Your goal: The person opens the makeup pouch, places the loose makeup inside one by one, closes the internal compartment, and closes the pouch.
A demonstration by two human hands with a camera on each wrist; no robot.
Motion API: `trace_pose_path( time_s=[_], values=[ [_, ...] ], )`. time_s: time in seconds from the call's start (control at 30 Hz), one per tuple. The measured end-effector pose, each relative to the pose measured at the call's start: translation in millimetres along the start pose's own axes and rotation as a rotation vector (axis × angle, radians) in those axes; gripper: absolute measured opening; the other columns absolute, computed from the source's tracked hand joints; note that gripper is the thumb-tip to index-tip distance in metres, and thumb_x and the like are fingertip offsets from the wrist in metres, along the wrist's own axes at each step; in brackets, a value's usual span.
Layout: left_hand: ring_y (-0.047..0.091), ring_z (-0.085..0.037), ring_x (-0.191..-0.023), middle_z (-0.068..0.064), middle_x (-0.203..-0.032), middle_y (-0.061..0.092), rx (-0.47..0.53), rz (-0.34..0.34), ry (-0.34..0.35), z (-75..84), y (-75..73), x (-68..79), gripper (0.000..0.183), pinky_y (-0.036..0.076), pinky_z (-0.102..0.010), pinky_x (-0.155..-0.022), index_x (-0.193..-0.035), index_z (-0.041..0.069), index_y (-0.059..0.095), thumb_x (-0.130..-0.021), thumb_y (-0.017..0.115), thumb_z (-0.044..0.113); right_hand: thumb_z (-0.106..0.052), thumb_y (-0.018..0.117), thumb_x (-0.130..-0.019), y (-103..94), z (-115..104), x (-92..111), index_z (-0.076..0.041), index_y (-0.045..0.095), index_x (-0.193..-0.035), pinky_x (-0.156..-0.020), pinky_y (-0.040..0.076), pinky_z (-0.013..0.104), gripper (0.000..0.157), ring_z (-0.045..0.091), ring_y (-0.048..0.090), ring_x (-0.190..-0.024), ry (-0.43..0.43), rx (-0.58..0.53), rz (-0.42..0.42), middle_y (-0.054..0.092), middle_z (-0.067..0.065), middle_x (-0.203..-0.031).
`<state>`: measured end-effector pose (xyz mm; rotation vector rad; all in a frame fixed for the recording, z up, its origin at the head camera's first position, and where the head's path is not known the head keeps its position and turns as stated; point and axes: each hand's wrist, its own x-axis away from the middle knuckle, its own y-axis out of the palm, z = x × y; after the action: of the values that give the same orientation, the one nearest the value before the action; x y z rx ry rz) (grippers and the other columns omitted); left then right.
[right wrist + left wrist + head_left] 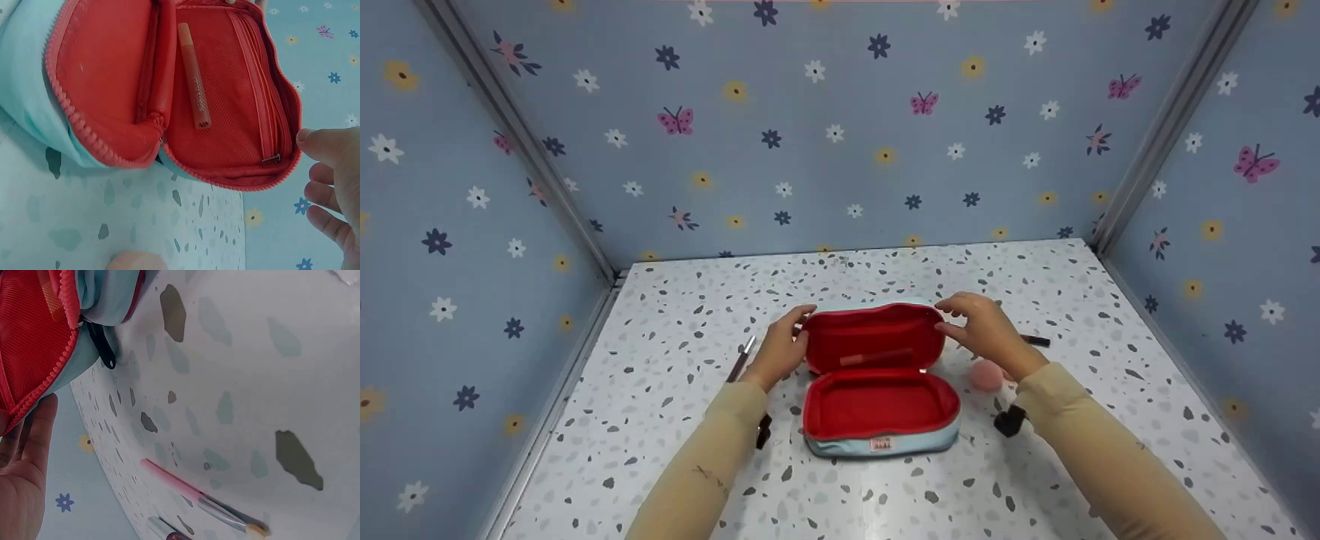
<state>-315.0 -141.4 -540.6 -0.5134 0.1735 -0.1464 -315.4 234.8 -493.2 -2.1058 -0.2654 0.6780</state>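
Observation:
A light-blue cosmetic pouch with red lining lies unzipped, its lid raised at the back. Behind the lid's mesh sits a slim tube. My left hand grips the lid's left edge, fingers behind it and the thumb on the front side. At the opposite edge, my right hand pinches the rim; its thumb presses on the zipper edge while the other fingers bend behind. The bottom half shows only bare red lining.
Left of the pouch lie a silver-and-dark tube, a pink-handled brush and a black item. On the right are a pink round puff, a black object and a dark stick. Patterned walls enclose the table.

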Motion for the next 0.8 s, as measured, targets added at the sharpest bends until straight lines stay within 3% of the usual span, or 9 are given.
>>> trace_pose_path(
  time_s=[0.2, 0.4, 0.8],
  values=[
    [0.073, -0.033, -0.112, -0.021, -0.134, 0.07, -0.005, 0.003, 0.019, -1.1, -0.5, 0.2, 0.05, 0.065, -0.042, -0.089, -0.153, 0.006, 0.058, -0.106, 0.049, -0.005, -0.005, 0.085, -0.092, -6.1, 9.7, 6.6, 0.002, 0.078, -0.119, -0.086, 0.064, 0.055, 0.029, 0.037, 0.074, -0.097, -0.024, 0.045, 0.044, 0.079, 0.02, -0.112],
    [0.073, -0.034, -0.113, -0.022, -0.135, 0.07, -0.004, 0.004, 0.022, 0.1, -1.0, 0.5, 0.049, 0.064, -0.044, -0.093, -0.153, 0.006, 0.058, -0.106, 0.049, -0.005, -0.005, 0.086, -0.092, -15.5, 17.2, 13.6, 0.001, 0.078, -0.12, -0.088, 0.064, 0.053, 0.029, 0.036, 0.074, -0.099, 0.02, 0.059, 0.051, 0.079, 0.019, -0.114],
    [0.071, -0.03, -0.11, -0.02, -0.133, 0.069, 0.01, -0.006, -0.003, 0.1, 0.0, -0.7, 0.05, 0.065, -0.038, -0.083, -0.154, 0.007, 0.058, -0.107, 0.049, -0.004, -0.003, 0.084, -0.093, -33.4, 35.5, 25.2, 0.002, 0.078, -0.121, -0.09, 0.063, 0.057, 0.029, 0.04, 0.075, -0.102, 0.067, 0.056, 0.084, 0.079, 0.02, -0.113]
  ],
)
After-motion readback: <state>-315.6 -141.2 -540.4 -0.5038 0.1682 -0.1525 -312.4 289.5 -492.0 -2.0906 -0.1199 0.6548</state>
